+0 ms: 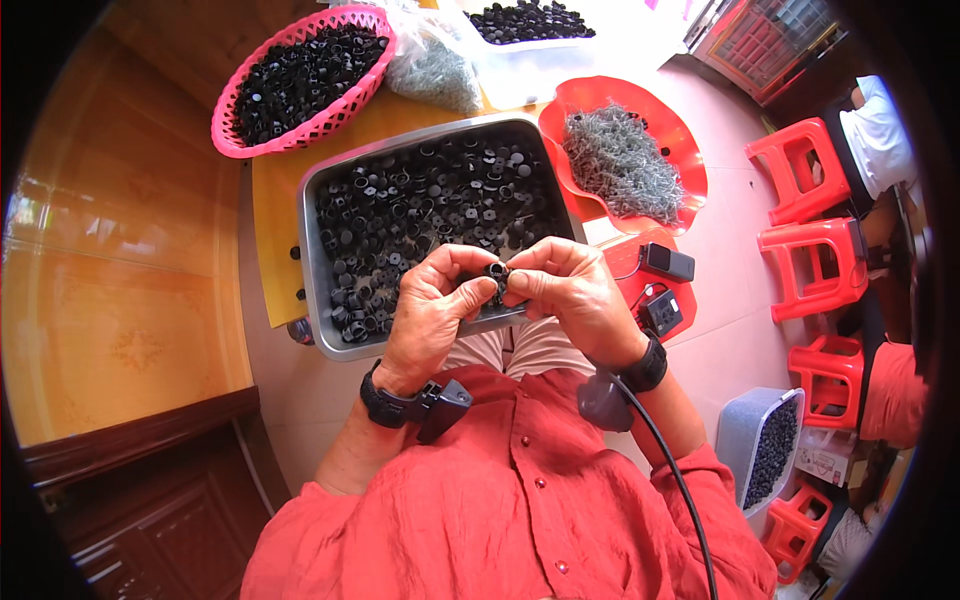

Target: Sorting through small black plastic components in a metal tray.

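My left hand and my right hand meet over the near edge of a metal tray. Pinched between their fingertips is a small round black plastic part; both thumbs press toward it. Whether a screw is also in my fingers is too small to tell. Inside the tray lie many loose black plastic parts, some ring-shaped, some like caps. Right of the tray, a red scalloped dish bears a heap of silvery screws.
A pink basket of black parts stands far left, beside a clear bag of screws and a white bin. Two black devices rest on a red stool. Red stools, seated people and a tub of black parts are at right.
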`<state>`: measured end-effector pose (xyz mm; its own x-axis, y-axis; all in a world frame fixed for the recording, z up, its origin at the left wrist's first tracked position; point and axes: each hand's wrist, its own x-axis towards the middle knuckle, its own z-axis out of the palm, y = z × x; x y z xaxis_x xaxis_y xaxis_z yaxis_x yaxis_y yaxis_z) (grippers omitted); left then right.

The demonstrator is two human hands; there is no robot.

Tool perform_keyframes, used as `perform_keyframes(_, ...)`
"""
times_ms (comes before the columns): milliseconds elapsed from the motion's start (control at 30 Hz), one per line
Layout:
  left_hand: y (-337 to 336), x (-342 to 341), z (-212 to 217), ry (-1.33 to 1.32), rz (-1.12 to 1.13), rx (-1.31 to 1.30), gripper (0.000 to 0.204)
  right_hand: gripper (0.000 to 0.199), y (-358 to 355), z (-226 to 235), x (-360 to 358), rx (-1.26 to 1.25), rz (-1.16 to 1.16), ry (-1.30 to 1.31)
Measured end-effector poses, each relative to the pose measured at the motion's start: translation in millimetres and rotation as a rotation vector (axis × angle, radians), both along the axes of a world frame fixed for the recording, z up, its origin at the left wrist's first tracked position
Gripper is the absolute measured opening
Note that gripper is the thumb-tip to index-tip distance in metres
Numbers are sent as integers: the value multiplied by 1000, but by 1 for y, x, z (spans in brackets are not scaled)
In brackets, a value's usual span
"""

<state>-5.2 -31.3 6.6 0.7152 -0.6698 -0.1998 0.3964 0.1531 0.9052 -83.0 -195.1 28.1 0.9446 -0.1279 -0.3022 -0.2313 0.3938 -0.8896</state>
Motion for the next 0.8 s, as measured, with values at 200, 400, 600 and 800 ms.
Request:
perform_keyframes(200, -2, 2, 1, -86, 14, 37, 19, 12, -5, -2, 1, 152, 5, 37)
perform_keyframes(400, -3, 1, 3, -107, 1, 71, 20, 15, -6, -3, 4, 202, -12, 76)
perform_keyframes(600, -3, 1, 1, -145, 4, 81, 20, 14, -6, 2, 5, 170, 9, 115)
perform_keyframes(800, -3, 1, -5, -238, 10, 94, 19, 14, -9, 3, 6, 142, 49, 70)
